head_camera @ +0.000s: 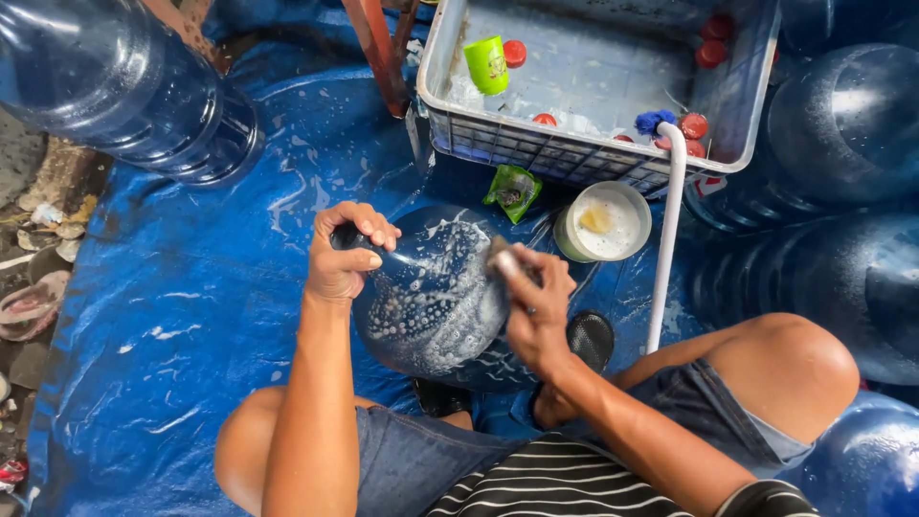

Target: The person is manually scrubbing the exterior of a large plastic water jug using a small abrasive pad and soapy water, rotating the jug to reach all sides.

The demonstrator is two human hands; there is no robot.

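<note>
A large blue water jug (pixel 436 297), wet and covered in soap suds, lies between my knees on a blue tarp (pixel 191 306). My left hand (pixel 347 251) grips the jug's neck end at its upper left. My right hand (pixel 531 302) presses a small scrubbing pad (pixel 502 257) against the jug's right side.
A white plastic crate (pixel 574 153) of soapy water holds a green cup (pixel 487 64) and several red caps. A white tub of soap (pixel 603 220), a green sachet (pixel 513 190) and a white brush handle (pixel 665 239) lie beside it. More blue jugs (pixel 842 124) surround me.
</note>
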